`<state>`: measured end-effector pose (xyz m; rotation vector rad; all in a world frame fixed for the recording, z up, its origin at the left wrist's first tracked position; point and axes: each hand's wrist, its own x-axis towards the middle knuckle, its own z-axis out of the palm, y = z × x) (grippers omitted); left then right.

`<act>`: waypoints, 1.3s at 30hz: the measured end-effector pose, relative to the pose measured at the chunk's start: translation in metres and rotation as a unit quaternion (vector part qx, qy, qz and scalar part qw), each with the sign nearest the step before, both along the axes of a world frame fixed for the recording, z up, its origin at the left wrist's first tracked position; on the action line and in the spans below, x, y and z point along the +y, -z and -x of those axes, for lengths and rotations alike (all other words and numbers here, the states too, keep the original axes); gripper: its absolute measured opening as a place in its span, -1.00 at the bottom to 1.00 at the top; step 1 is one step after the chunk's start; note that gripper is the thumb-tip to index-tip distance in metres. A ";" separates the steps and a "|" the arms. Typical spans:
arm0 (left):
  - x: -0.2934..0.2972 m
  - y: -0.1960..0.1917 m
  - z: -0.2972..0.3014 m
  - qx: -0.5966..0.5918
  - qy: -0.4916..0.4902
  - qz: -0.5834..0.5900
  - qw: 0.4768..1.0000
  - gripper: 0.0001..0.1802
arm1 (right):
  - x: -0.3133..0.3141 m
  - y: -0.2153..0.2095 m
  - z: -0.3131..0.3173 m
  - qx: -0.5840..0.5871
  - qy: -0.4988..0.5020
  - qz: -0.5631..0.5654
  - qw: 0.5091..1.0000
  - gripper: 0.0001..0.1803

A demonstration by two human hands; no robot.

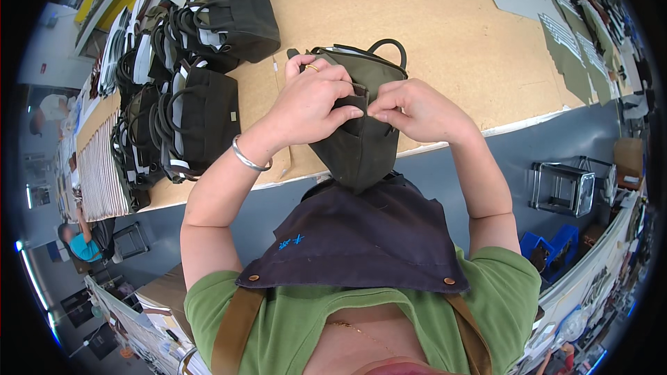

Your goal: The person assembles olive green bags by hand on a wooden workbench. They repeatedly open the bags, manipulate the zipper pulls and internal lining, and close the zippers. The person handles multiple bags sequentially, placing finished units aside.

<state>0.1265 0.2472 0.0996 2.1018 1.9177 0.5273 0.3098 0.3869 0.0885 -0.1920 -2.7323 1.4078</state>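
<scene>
A dark olive handbag (358, 149) with a black loop handle (390, 47) rests at the table's near edge, its lower end against my apron. My left hand (314, 103) is closed on the bag's side, thumb and fingers pinching the edge of a pocket opening. Close beside it, my right hand (410, 107) pinches the same edge between thumb and forefinger. Whatever small piece may lie between the right fingertips is too small to make out.
Several finished-looking dark handbags (201, 107) stand in rows on the left of the tan table (458, 42). Flat olive fabric pieces (566, 62) lie at the far right. A metal-framed stool (563, 187) and blue bins (550, 250) are on the floor at right. Another person (87, 246) sits far left.
</scene>
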 end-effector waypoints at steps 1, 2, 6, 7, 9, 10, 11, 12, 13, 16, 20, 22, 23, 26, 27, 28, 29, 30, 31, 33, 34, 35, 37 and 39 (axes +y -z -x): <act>0.000 -0.002 -0.002 0.002 -0.002 0.008 1.000 -0.77 | 0.000 0.003 0.000 0.010 -0.002 0.008 1.000 -0.89; 0.000 -0.005 -0.004 0.004 -0.004 0.015 1.000 -0.77 | 0.000 0.005 0.000 0.002 0.005 0.036 0.999 -0.91; 0.002 -0.002 -0.005 0.000 -0.003 0.018 1.000 -0.80 | -0.007 0.020 0.004 -0.009 0.058 0.162 0.985 -0.91; 0.002 -0.001 -0.004 -0.012 0.001 0.012 1.000 -0.81 | -0.010 0.024 0.005 -0.006 0.076 0.196 0.978 -0.89; 0.004 0.003 0.002 -0.037 0.009 0.000 0.999 -0.81 | -0.013 0.028 0.002 0.028 0.097 0.177 0.979 -0.90; 0.004 0.005 0.005 -0.067 0.004 -0.002 0.998 -0.81 | -0.015 0.030 0.001 0.046 0.108 0.168 0.979 -0.91; 0.004 0.006 0.007 -0.096 -0.001 -0.003 0.995 -0.81 | -0.015 0.031 0.001 0.053 0.114 0.159 0.979 -0.91; 0.005 0.007 0.009 -0.126 -0.006 -0.004 0.992 -0.82 | -0.016 0.032 0.001 0.060 0.119 0.149 0.980 -0.90; 0.005 0.007 0.009 -0.128 -0.004 -0.006 0.992 -0.82 | -0.016 0.033 0.000 0.066 0.123 0.139 0.980 -0.89; 0.006 0.008 0.008 -0.140 0.005 -0.020 0.990 -0.82 | -0.013 0.038 -0.004 0.071 0.138 0.234 0.960 -0.90; 0.009 0.007 0.006 -0.147 0.016 -0.030 0.988 -0.83 | -0.009 0.053 -0.005 0.054 0.154 0.284 0.945 -0.90; 0.009 0.005 0.006 -0.139 0.014 -0.019 0.990 -0.83 | -0.010 0.054 -0.004 0.056 0.157 0.279 0.946 -0.90; 0.008 0.003 0.005 -0.134 0.012 -0.013 0.991 -0.83 | -0.012 0.051 -0.004 0.053 0.161 0.274 0.947 -0.90; 0.007 0.001 0.003 -0.124 0.000 -0.001 0.992 -0.84 | -0.017 0.042 -0.003 0.058 0.167 0.256 0.950 -0.90; 0.006 0.000 0.002 -0.122 -0.005 0.002 0.993 -0.84 | -0.016 0.045 -0.003 0.069 0.165 0.248 0.952 -0.90; 0.006 -0.001 0.001 -0.118 -0.009 0.002 0.993 -0.84 | -0.016 0.047 -0.003 0.080 0.164 0.240 0.953 -0.90; 0.006 -0.003 0.001 -0.115 -0.013 0.002 0.993 -0.84 | -0.017 0.047 -0.002 0.082 0.164 0.229 0.956 -0.90; 0.006 -0.003 0.000 -0.111 -0.017 0.002 0.994 -0.84 | -0.017 0.046 -0.003 0.084 0.164 0.217 0.959 -0.90; 0.006 -0.003 0.000 -0.114 -0.022 0.002 0.993 -0.84 | -0.018 0.045 -0.002 0.087 0.163 0.207 0.961 -0.91; 0.006 -0.002 0.000 -0.120 -0.030 0.001 0.992 -0.84 | -0.019 0.044 -0.002 0.085 0.160 0.209 0.961 -0.91; 0.006 -0.003 0.000 -0.118 -0.033 0.007 0.992 -0.84 | -0.019 0.044 -0.002 0.085 0.159 0.210 0.961 -0.91; 0.006 -0.004 -0.001 -0.116 -0.035 0.014 0.992 -0.84 | -0.020 0.044 -0.002 0.087 0.160 0.207 0.961 -0.91; 0.006 -0.004 -0.001 -0.114 -0.038 0.021 0.992 -0.84 | -0.021 0.044 -0.001 0.090 0.163 0.203 0.961 -0.91; 0.005 -0.004 0.000 -0.114 -0.040 0.024 0.992 -0.85 | -0.022 0.044 -0.001 0.098 0.165 0.204 0.960 -0.91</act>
